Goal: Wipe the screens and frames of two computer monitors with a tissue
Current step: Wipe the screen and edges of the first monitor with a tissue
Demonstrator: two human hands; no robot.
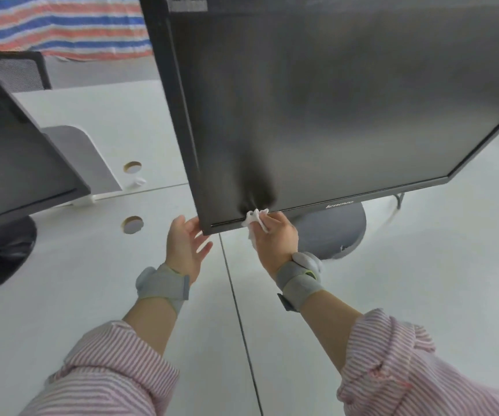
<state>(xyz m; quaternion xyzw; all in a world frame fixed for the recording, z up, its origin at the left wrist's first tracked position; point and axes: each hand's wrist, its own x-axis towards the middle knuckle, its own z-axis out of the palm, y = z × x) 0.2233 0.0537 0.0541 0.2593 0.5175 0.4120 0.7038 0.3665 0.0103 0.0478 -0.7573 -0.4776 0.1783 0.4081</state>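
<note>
The big monitor (317,100) could tip or turn on its round stand (332,232) if the right hand (275,238) pushes too hard, because the push lands low at the bottom edge. I think the left hand (185,244) is there to stop that. It is open, with straight fingers touching the lower left corner of the frame, and it holds nothing. If it slips off, the monitor may wobble. The tissue (254,222) is small and bunched up, so it could tear or slide out of the fingers, and then bare fingers might leave marks on the dark screen. The right hand is curled around the tissue and pinches it. The tissue sticks out above the fingers and presses on the bottom edge of the screen, just right of the left corner. The two hands are near each other, with the corner between them. The other monitor (17,151) stands well apart on the left side of the desk (107,295), and no hand touches it.
</note>
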